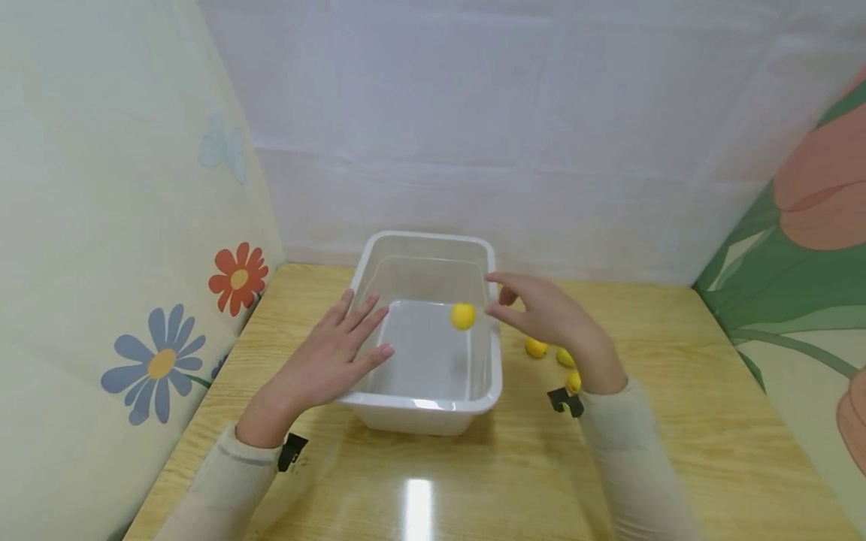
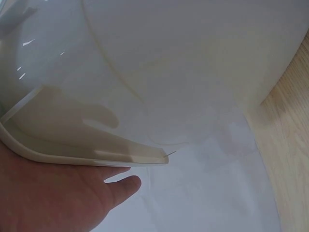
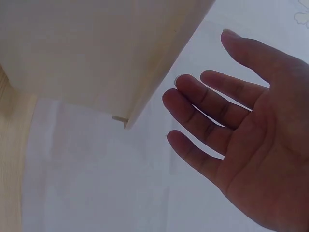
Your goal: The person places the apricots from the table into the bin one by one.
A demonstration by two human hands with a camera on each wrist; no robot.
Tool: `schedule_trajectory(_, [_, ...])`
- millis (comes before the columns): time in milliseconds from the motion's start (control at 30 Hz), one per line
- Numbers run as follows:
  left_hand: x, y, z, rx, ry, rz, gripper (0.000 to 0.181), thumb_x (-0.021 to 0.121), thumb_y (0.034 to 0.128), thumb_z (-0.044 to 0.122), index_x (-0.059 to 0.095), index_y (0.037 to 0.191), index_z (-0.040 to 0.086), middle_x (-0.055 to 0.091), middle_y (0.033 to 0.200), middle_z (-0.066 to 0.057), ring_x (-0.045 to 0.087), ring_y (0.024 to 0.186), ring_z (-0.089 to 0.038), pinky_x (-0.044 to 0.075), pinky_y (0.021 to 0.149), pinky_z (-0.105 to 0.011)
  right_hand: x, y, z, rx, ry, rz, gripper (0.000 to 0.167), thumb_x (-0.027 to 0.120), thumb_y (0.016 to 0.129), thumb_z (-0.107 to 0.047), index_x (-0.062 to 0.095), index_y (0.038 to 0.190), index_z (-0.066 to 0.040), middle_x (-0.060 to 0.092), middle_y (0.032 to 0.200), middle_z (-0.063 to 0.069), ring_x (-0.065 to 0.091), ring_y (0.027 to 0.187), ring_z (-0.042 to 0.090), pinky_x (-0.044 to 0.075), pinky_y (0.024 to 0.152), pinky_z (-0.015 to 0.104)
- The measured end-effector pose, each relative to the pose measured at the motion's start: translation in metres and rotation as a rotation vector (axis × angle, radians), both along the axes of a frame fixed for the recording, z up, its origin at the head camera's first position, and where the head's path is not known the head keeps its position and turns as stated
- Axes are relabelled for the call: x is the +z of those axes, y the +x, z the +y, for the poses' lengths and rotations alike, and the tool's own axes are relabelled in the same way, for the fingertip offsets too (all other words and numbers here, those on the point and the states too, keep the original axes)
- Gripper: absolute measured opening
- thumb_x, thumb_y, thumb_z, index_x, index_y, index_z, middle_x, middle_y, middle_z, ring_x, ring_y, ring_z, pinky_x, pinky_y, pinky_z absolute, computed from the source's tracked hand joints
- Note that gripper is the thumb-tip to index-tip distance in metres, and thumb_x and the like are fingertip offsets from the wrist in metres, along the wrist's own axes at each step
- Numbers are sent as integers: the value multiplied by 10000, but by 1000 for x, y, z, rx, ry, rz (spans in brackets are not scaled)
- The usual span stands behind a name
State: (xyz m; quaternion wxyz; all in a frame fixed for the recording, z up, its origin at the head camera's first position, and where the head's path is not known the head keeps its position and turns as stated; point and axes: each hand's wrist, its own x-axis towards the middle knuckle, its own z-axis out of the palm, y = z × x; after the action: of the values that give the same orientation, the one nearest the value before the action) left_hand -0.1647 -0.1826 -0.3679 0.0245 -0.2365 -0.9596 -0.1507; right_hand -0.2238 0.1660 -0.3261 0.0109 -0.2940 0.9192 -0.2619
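Observation:
A white rectangular bin stands on the wooden table, and a yellow ball shows within its opening, towards the right side. My left hand lies over the bin's left rim with the fingers spread; in the left wrist view the hand is against the rim. Beside the right rim is my right hand, thumb and fingers apart. Its palm is bare in the right wrist view, where the hand is a little apart from the bin wall.
Right of the bin, near my right wrist, lie a yellow ball, a yellow-green one and another yellow one. A white cloth hangs behind the table, with flower-printed cloths at both sides.

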Motion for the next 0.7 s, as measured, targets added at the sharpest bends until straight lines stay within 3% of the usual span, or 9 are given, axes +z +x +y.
schedule_trajectory(333, [-2, 0, 0, 2, 22, -12, 732, 427, 1041, 575, 304, 1603, 122, 164, 1695, -74, -15, 1557, -398, 96, 1223, -618, -15, -3, 27, -72, -42, -29, 556, 626, 1012, -380, 510, 1478, -99, 674, 1173, 81, 616, 1097, 264, 489, 998, 545])
schedule_trajectory(700, [-1, 0, 0, 9, 19, -20, 724, 402, 1046, 581, 286, 1610, 143, 153, 1697, -60, -13, 1558, -395, 94, 1225, -617, -62, -7, 90, -212, 20, -107, 556, 589, 1033, -378, 504, 1461, -33, 644, 1270, 190, 608, 1148, 354, 462, 1007, 596])
